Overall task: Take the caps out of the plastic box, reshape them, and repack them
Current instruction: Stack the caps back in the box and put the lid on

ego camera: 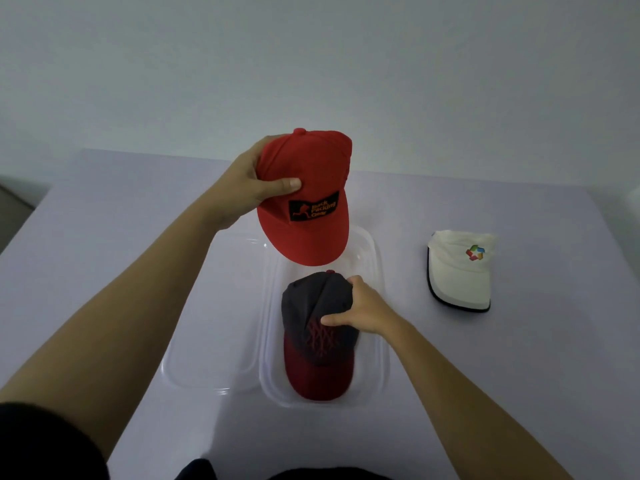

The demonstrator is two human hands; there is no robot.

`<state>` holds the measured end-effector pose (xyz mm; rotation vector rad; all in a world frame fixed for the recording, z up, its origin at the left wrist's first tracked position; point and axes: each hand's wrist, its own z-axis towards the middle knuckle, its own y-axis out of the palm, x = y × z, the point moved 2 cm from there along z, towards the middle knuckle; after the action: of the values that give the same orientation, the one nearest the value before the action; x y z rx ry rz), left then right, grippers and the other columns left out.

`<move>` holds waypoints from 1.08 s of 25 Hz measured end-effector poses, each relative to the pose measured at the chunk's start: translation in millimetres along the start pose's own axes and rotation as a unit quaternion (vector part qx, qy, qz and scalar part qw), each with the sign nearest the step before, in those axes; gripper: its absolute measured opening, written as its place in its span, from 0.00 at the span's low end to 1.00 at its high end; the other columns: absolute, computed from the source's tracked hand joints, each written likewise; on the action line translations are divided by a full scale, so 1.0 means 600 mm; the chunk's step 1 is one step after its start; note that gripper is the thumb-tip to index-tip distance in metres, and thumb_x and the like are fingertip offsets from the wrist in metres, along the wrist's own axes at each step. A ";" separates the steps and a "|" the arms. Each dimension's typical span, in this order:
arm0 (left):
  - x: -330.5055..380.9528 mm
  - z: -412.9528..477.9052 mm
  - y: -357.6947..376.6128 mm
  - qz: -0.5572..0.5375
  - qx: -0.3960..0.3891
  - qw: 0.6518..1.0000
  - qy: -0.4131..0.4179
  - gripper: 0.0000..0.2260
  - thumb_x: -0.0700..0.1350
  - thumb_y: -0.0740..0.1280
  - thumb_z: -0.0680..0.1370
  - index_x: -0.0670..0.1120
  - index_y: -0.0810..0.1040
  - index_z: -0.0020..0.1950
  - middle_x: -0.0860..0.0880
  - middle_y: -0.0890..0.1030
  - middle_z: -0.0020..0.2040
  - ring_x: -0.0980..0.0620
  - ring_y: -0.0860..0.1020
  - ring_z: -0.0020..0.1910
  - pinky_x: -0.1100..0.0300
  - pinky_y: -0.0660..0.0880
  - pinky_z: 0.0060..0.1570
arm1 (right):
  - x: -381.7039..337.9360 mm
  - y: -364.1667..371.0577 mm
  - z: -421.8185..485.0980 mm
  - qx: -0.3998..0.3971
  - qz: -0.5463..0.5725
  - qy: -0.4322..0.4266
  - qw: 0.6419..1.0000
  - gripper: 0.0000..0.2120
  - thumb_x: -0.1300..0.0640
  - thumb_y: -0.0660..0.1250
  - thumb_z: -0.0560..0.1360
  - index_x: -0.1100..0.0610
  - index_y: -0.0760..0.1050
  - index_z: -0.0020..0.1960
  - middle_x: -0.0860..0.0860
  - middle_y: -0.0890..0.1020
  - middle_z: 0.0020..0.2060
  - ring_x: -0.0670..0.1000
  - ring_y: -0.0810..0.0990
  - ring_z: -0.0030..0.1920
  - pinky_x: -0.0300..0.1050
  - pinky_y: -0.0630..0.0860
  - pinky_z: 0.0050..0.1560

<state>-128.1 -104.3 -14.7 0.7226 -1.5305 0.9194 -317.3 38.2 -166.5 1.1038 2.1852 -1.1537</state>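
My left hand (247,187) grips the crown of a red cap (311,216) with a black patch, held in the air above the far end of the clear plastic box (379,341). Inside the box lies a dark grey cap with a maroon brim (318,362), brim toward me. My right hand (365,308) rests on this cap's crown, fingers curled around its right side, thumb on the front panel. A white cap with a coloured logo (462,271) lies on the table to the right of the box.
The box's clear lid (207,341) lies flat just left of the box. The lavender table (104,254) ends at a pale wall behind. A dark floor strip shows at the far left edge.
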 end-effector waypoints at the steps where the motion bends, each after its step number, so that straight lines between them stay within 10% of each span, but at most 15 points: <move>1: -0.008 0.008 0.001 -0.003 0.004 1.000 -0.004 0.25 0.38 0.72 0.72 0.54 0.70 0.66 0.51 0.78 0.61 0.53 0.79 0.59 0.59 0.78 0.55 | -0.002 0.000 -0.002 -0.013 -0.002 -0.011 1.000 0.42 0.48 0.79 0.62 0.56 0.59 0.67 0.52 0.71 0.63 0.53 0.73 0.60 0.48 0.75 0.59; 14: -0.182 -0.016 0.086 -0.016 -0.178 0.959 -0.218 0.20 0.47 0.70 0.72 0.59 0.72 0.62 0.51 0.80 0.60 0.53 0.81 0.57 0.58 0.78 0.55 | -0.013 0.026 -0.083 0.020 -0.022 -0.166 0.986 0.42 0.46 0.74 0.68 0.54 0.52 0.71 0.47 0.61 0.64 0.42 0.62 0.63 0.35 0.62 0.65; 20: -0.204 -0.040 0.095 -0.064 -0.172 0.944 -0.274 0.18 0.47 0.67 0.76 0.55 0.71 0.65 0.51 0.81 0.60 0.52 0.81 0.57 0.57 0.78 0.55 | 0.018 0.025 -0.068 0.125 -0.050 -0.173 0.976 0.38 0.33 0.71 0.60 0.51 0.59 0.60 0.46 0.60 0.58 0.46 0.63 0.60 0.48 0.69 0.65; 27: -0.216 -0.044 0.105 -0.070 -0.152 0.934 -0.316 0.19 0.47 0.66 0.77 0.49 0.71 0.68 0.50 0.80 0.61 0.51 0.79 0.59 0.58 0.76 0.58 | 0.025 0.010 -0.033 0.148 -0.079 -0.110 0.980 0.62 0.25 0.69 0.49 0.46 0.42 0.72 0.50 0.53 0.74 0.49 0.47 0.75 0.54 0.27 0.69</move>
<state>-147.6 -55.8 -151.8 0.9368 -2.0915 0.3270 -321.4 63.1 -168.3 0.8746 2.0029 -1.6302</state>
